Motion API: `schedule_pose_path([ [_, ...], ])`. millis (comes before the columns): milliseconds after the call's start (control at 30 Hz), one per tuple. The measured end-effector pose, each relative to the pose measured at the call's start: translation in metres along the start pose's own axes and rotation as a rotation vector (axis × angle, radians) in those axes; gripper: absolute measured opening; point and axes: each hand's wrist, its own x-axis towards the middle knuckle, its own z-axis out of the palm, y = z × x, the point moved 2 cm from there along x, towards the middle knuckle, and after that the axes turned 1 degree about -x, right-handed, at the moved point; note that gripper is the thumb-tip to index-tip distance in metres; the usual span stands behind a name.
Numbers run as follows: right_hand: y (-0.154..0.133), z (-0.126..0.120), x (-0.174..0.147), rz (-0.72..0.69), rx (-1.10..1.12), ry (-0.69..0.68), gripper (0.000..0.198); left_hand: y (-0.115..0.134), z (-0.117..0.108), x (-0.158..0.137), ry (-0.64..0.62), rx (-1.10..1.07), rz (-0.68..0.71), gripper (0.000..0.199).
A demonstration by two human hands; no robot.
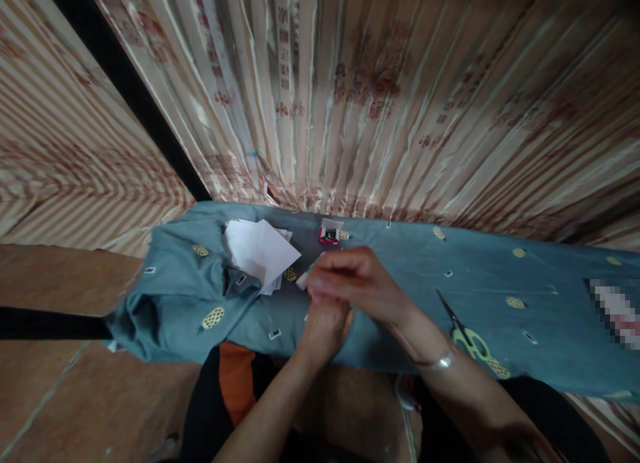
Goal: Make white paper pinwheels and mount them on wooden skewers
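Observation:
My left hand (325,330) and my right hand (363,276) meet over the front middle of the cloth-covered surface. A small flat white and green piece (303,280) sticks out to the left of the fingers, which are closed around it. The right hand lies over the left and hides much of its grip; its fingertips are pinched together, slightly blurred. Just beyond the hands sits a small red open box (330,234) with dark little things in it. To the left lies a loose stack of white paper sheets (257,250).
Scissors (470,342) with light green handles lie to the right, blades pointing away. A blue-grey cloth (400,256) with pineapple prints covers the narrow surface, bunched at the left end. Pleated curtains (320,116) hang right behind it. A blurred-out object (617,313) lies far right.

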Motion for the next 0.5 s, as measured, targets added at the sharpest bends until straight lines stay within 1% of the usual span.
schedule_pose_path([
  [33,0.017,-0.006,0.02,-0.012,-0.156,0.111,0.031,0.001,0.001,0.0,-0.021,0.016,0.023,0.035],
  [100,0.049,-0.015,0.058,0.025,-0.557,0.225,0.019,0.002,0.004,-0.001,-0.07,0.081,0.083,0.036],
  [133,0.063,-0.018,0.074,0.074,-0.733,0.247,0.015,0.003,0.005,-0.001,-0.086,0.122,0.104,0.038],
  [167,0.073,-0.02,0.088,0.119,-0.856,0.218,0.016,0.003,0.006,-0.001,-0.099,0.164,0.118,0.04],
  [200,0.081,-0.022,0.099,0.158,-0.915,0.161,0.02,0.004,0.007,-0.002,-0.108,0.2,0.126,0.041],
  [267,0.091,-0.023,0.113,0.255,-0.913,0.011,0.032,0.004,0.01,-0.002,-0.12,0.243,0.12,0.041],
  [333,0.095,-0.022,0.12,0.293,-0.865,-0.079,0.035,0.003,0.011,-0.002,-0.133,0.265,0.112,0.039],
  [500,0.102,-0.024,0.124,0.279,-0.773,-0.143,0.025,0.004,0.01,-0.001,-0.138,0.282,0.121,0.04],
])
